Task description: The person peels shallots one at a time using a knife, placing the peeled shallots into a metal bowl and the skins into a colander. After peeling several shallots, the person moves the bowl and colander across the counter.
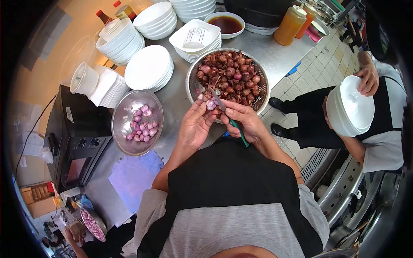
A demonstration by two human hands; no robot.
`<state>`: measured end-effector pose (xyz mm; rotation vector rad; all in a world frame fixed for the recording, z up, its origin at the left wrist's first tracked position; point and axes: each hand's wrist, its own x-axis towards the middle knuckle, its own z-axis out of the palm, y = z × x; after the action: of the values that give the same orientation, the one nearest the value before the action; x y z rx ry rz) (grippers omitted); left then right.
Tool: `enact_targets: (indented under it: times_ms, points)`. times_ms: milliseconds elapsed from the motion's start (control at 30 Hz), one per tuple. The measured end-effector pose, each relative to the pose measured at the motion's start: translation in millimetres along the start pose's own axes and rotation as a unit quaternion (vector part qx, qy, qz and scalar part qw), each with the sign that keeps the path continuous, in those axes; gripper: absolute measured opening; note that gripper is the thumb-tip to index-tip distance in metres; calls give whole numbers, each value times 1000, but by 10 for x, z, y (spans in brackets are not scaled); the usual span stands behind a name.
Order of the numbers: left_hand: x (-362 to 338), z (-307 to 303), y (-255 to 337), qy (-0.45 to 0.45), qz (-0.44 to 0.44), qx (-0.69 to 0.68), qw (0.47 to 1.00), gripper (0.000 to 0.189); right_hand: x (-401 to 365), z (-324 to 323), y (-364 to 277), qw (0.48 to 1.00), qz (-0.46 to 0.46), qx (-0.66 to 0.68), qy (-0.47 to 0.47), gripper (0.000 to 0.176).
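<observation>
Between the fingertips of my left hand (193, 122) is a shallot (211, 104), partly peeled and pale purple. My right hand (245, 121) is closed around a paring knife (234, 124) with a green handle, its blade against the shallot. Both hands are over the near rim of a perforated metal colander (190, 88) full of unpeeled, brown-red shallots (234, 75) and loose skins. To the left, a second metal colander (118, 135) contains several peeled shallots (144, 124).
Stacked white bowls (157, 19) and plates (148, 69) line the back, with a bowl of dark sauce (226, 23) and squeeze bottles (290, 26). A black oven (79, 133) and purple cloth (135, 174) are left. At right a co-worker (383, 112) holds white bowls (350, 105).
</observation>
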<state>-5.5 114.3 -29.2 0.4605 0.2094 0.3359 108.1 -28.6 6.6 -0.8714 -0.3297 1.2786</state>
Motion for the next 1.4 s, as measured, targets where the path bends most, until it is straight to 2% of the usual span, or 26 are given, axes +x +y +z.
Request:
enact_targets:
  times_ms: [67, 133, 333, 467, 667, 733, 867, 967, 1033, 1200, 1267, 1400]
  points:
    - [-35, 71, 13, 32, 9, 10, 999, 22, 14, 27, 26, 1000, -2, -22, -2, 39]
    - [-82, 137, 36, 76, 19, 14, 997, 22, 31, 78, 75, 995, -31, -100, 2, 38]
    - [-243, 35, 74, 55, 80, 63, 993, 26, 85, 132, 44, 995, -6, -104, -7, 38]
    - [-476, 93, 131, 82, 110, 82, 987, 27, 165, 123, -4, 996, 10, -87, -7, 41]
    - [-942, 78, 36, 149, 229, 47, 961, 27, 254, 324, 78, 975, 107, -151, -123, 46]
    - [-1135, 83, -13, 196, 270, 25, 942, 26, 267, 448, 103, 951, 155, -179, -198, 52]
    - [-1539, 180, -306, 285, 362, 27, 887, 27, 205, 734, 321, 891, 198, -241, -330, 50]
    - [-1778, 207, -444, 326, 407, 43, 852, 26, 165, 821, 490, 859, 218, -284, -367, 52]
    - [-1944, 179, -513, 333, 410, 55, 847, 25, 142, 869, 601, 855, 254, -283, -353, 48]
    - [-2265, 136, -512, 348, 432, 21, 832, 24, 90, 1022, 851, 852, 334, -193, -353, 41]
    - [-2381, 79, -459, 352, 437, 7, 827, 24, 70, 1133, 973, 849, 308, -225, -364, 42]
    - [-2668, -93, -304, 383, 446, 67, 806, 27, 3, 1398, 1246, 833, 258, -299, -388, 44]
